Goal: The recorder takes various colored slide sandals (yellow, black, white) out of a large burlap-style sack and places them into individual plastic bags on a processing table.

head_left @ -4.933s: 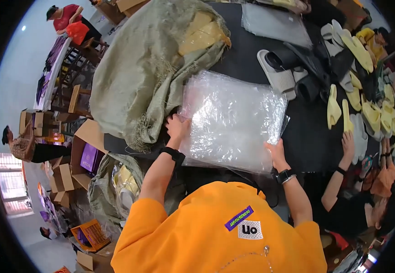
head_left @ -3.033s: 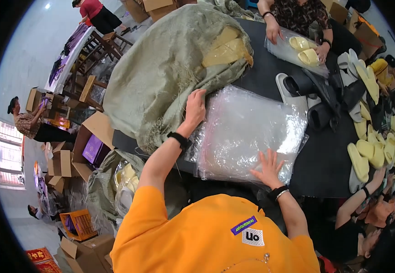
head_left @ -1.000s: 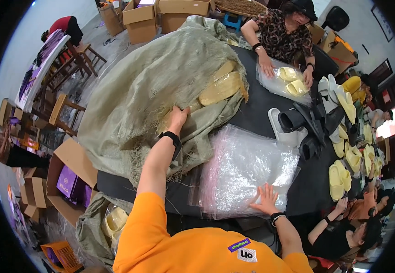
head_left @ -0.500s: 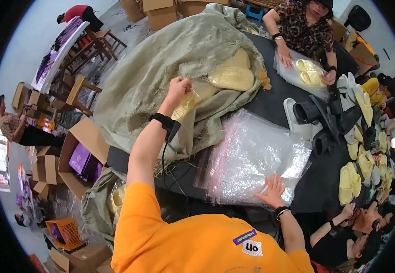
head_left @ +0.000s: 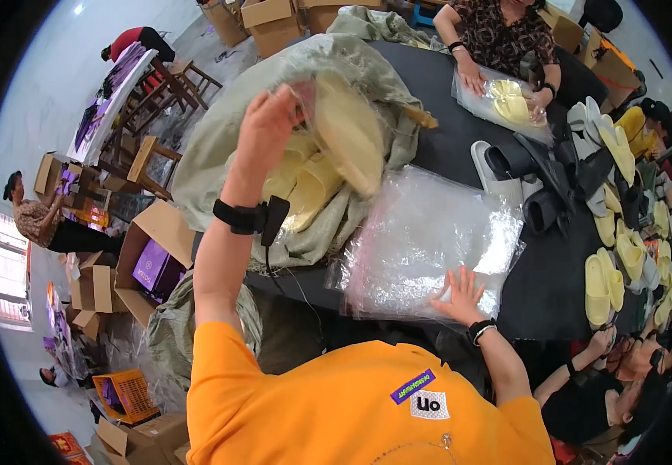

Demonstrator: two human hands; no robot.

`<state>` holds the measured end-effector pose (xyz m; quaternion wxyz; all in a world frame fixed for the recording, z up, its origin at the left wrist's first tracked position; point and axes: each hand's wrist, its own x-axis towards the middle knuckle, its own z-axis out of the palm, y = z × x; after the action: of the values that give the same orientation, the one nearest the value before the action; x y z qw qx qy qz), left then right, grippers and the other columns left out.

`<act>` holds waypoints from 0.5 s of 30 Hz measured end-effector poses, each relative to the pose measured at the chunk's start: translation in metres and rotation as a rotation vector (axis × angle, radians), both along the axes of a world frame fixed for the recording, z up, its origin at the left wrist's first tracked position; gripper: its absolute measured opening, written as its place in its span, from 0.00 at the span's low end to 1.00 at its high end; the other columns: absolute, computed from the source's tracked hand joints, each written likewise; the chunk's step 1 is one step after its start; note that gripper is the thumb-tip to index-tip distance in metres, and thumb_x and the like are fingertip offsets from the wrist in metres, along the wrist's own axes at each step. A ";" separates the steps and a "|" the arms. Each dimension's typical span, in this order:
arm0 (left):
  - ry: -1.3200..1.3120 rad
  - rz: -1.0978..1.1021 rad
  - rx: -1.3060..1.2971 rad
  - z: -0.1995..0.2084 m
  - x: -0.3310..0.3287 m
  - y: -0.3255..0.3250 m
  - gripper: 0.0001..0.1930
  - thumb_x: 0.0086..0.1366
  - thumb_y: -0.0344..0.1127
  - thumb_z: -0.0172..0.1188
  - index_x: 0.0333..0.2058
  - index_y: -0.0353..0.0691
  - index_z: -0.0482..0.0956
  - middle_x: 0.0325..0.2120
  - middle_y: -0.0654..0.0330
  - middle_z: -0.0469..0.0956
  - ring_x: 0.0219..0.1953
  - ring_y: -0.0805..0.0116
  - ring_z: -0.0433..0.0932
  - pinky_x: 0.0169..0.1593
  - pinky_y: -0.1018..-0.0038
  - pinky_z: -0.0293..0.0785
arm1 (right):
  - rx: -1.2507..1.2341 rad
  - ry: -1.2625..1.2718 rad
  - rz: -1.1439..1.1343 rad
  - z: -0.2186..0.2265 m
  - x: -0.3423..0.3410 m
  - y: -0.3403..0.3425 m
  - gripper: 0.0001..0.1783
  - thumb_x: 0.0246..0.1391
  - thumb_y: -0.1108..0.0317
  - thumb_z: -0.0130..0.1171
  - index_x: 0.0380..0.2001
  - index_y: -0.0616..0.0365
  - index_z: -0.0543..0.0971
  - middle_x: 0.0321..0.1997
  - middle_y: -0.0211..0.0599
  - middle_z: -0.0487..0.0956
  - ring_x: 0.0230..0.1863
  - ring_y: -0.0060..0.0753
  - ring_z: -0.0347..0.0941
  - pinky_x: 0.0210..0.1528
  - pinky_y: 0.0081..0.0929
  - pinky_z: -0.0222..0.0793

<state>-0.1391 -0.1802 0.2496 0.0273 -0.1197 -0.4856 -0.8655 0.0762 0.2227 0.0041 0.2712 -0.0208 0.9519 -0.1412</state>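
My left hand is closed on the edge of a clear bag with pale yellow slippers in it. Motion blurs this bag, which hangs tilted over the mouth of a grey-green woven sack. More yellow slippers in clear plastic lie in the sack beneath it. Fingers spread, my right hand rests flat on the near right corner of a stack of clear plastic bags with pinkish edges.
Loose black, white and yellow slippers crowd the black table's right side. Across the table, a co-worker's hands touch a bag of yellow slippers. An open carton with purple boxes stands at left.
My left hand has lifted a bag of yellow slippers up from the sack's mouth, uncovering others below. My right hand stays on the bag stack. The whole view has shifted slightly.
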 end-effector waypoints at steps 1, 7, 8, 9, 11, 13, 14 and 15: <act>-0.002 -0.009 0.000 0.010 0.001 0.008 0.06 0.60 0.34 0.51 0.30 0.40 0.74 0.29 0.63 0.74 0.35 0.72 0.72 0.41 0.73 0.67 | 0.000 -0.002 -0.009 0.001 -0.001 0.003 0.52 0.38 0.34 0.52 0.62 0.44 0.43 0.66 0.44 0.28 0.65 0.53 0.16 0.56 0.62 0.12; 0.121 -0.075 0.198 0.047 -0.002 0.019 0.08 0.64 0.38 0.45 0.35 0.43 0.71 0.35 0.62 0.75 0.42 0.67 0.72 0.45 0.68 0.67 | -0.092 -0.024 -0.029 0.022 -0.018 0.008 0.50 0.38 0.38 0.55 0.61 0.45 0.47 0.66 0.49 0.37 0.66 0.52 0.27 0.57 0.65 0.27; 0.076 -0.034 0.222 0.048 0.002 0.021 0.10 0.64 0.40 0.44 0.34 0.43 0.71 0.35 0.62 0.74 0.41 0.68 0.72 0.44 0.70 0.67 | -0.077 0.034 -0.055 0.033 -0.021 0.001 0.49 0.39 0.42 0.58 0.60 0.50 0.49 0.65 0.52 0.42 0.66 0.50 0.36 0.60 0.55 0.36; 0.083 -0.045 0.220 0.042 0.002 0.023 0.10 0.64 0.40 0.44 0.34 0.43 0.71 0.35 0.62 0.74 0.41 0.68 0.72 0.44 0.70 0.67 | -0.080 0.041 -0.065 0.041 -0.023 -0.005 0.49 0.39 0.42 0.58 0.60 0.50 0.49 0.65 0.52 0.42 0.66 0.50 0.36 0.60 0.55 0.36; 0.011 -0.202 0.379 0.023 -0.004 0.026 0.09 0.63 0.40 0.46 0.34 0.42 0.71 0.33 0.63 0.74 0.39 0.69 0.71 0.43 0.70 0.67 | -0.579 0.042 0.038 0.057 -0.033 -0.024 0.50 0.39 0.46 0.60 0.60 0.56 0.48 0.64 0.54 0.43 0.65 0.48 0.40 0.62 0.42 0.41; -0.127 0.090 0.227 0.010 0.009 0.060 0.08 0.61 0.40 0.49 0.32 0.44 0.70 0.28 0.66 0.72 0.34 0.72 0.71 0.39 0.74 0.66 | -0.859 -0.085 0.161 0.094 -0.045 -0.060 0.53 0.39 0.51 0.63 0.60 0.62 0.44 0.64 0.53 0.44 0.64 0.47 0.43 0.62 0.32 0.44; -0.140 0.058 0.264 -0.009 0.014 0.070 0.07 0.61 0.40 0.49 0.31 0.44 0.69 0.26 0.67 0.71 0.32 0.74 0.69 0.37 0.76 0.64 | -0.934 -0.128 0.145 0.124 -0.048 -0.084 0.52 0.40 0.56 0.63 0.61 0.59 0.42 0.64 0.50 0.45 0.64 0.43 0.44 0.61 0.33 0.46; -0.113 0.083 0.075 -0.025 0.020 0.082 0.08 0.61 0.41 0.49 0.31 0.44 0.69 0.25 0.68 0.69 0.32 0.76 0.68 0.36 0.78 0.63 | -1.004 -0.165 0.121 0.145 -0.051 -0.103 0.52 0.41 0.60 0.63 0.61 0.57 0.40 0.64 0.46 0.46 0.64 0.39 0.46 0.59 0.34 0.49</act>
<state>-0.1196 -0.0978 0.2243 0.0401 -0.0493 -0.4582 -0.8866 0.0251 0.1198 0.1490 0.3097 -0.1923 0.7391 -0.5664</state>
